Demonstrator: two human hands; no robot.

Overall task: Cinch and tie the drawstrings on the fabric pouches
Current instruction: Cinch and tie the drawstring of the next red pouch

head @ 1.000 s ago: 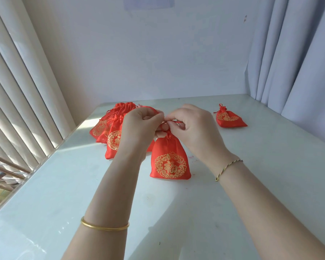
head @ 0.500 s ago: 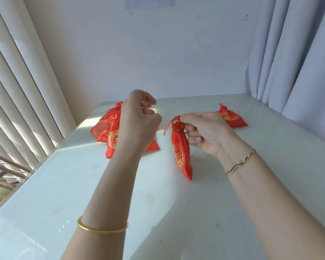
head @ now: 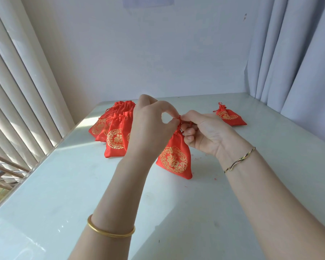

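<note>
I see pouch [head: 174, 158] directly below fingers [head: 169, 126], long axis vertical, neck up, base at tabletop [head: 176, 212]. Left hand [head: 150, 126], right hand [head: 204, 132] both pinch drawstring [head: 178, 120] at neck, equally near. My guess: pull ends sideways.

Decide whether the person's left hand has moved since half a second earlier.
Yes. The left hand has shifted right, toward the lone pouch near the curtain, meeting the right hand at the neck of the held pouch.
</note>
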